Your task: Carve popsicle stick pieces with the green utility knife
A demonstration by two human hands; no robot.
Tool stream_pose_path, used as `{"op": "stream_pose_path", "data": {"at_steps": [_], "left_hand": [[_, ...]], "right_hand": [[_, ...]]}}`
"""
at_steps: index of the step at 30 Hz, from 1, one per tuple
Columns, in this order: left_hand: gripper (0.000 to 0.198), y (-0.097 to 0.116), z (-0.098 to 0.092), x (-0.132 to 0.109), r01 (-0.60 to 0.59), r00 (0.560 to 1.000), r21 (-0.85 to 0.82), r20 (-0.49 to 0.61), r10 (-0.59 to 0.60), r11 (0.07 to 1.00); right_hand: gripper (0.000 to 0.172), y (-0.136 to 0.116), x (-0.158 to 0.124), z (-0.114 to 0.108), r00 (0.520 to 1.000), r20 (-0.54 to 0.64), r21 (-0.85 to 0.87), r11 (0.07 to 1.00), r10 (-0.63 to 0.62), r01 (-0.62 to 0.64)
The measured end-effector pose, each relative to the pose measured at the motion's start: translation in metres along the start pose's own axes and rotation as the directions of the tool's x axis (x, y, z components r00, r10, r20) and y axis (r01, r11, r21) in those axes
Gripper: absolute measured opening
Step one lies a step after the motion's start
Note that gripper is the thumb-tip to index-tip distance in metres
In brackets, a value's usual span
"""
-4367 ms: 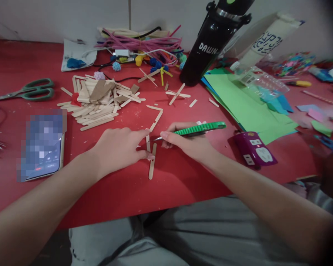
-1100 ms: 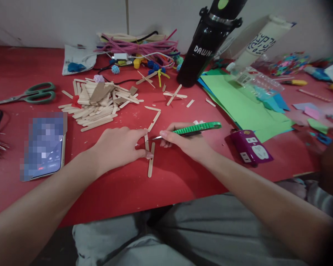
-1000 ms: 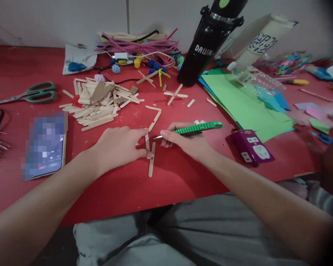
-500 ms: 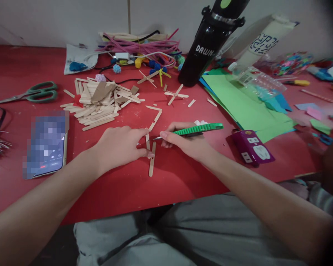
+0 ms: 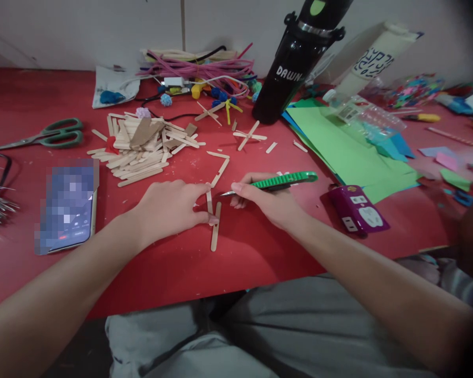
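Two hands [image 5: 163, 212] [image 5: 266, 202], one green knife [image 5: 287, 180]; one phone [image 5: 73, 215]

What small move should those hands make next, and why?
Probably ease the green cutter, held in the right hand, leftward until its blade meets the wooden stick: the tip points toward it but looks slightly short, and the left hand seems to steady the stick.

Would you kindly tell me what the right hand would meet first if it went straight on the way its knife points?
Probably the wooden stick held by the left hand: the blade of the green knife in the right hand points toward it, though depth is hard to judge.
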State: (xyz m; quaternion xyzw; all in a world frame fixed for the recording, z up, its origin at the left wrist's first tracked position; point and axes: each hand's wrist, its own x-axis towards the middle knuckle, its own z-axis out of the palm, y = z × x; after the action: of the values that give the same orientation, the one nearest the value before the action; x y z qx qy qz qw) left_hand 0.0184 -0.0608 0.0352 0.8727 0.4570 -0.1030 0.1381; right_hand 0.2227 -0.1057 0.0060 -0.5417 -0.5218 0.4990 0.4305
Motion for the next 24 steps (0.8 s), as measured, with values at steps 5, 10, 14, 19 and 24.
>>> {"op": "stream_pose_path", "data": {"at_steps": [5,10,14,19,24], "left_hand": [[0.068,0.0008,-0.0013,-0.0009,0.006,1.0,-0.003,0.018,-0.006,1.0],[0.066,0.0017,-0.0021,-0.0017,0.007,1.0,0.001,0.004,-0.007,1.0],[0.066,0.0009,-0.0012,-0.0011,0.009,1.0,0.01,0.006,-0.009,1.0],[0.068,0.0009,-0.0011,-0.001,0.015,1.0,0.012,0.008,-0.015,1.0],[0.066,0.0014,-0.0006,-0.0016,0.0,1.0,0.014,-0.014,0.0,1.0]], "right_hand": [[0.026,0.0005,-0.0006,0.0023,1.0,0.025,-0.022,1.0,0.011,-0.01],[0.026,0.0005,-0.0003,0.0032,0.999,0.026,-0.036,0.999,0.025,-0.024],[0.027,-0.0005,0.0005,0.0028,0.999,0.04,-0.054,0.998,0.018,-0.015],[0.026,-0.0007,0.0005,0.0016,1.0,0.027,-0.06,0.998,0.013,-0.012],[0.026,-0.0002,0.0003,0.0011,1.0,0.02,-0.055,0.999,-0.001,0.002]]}}
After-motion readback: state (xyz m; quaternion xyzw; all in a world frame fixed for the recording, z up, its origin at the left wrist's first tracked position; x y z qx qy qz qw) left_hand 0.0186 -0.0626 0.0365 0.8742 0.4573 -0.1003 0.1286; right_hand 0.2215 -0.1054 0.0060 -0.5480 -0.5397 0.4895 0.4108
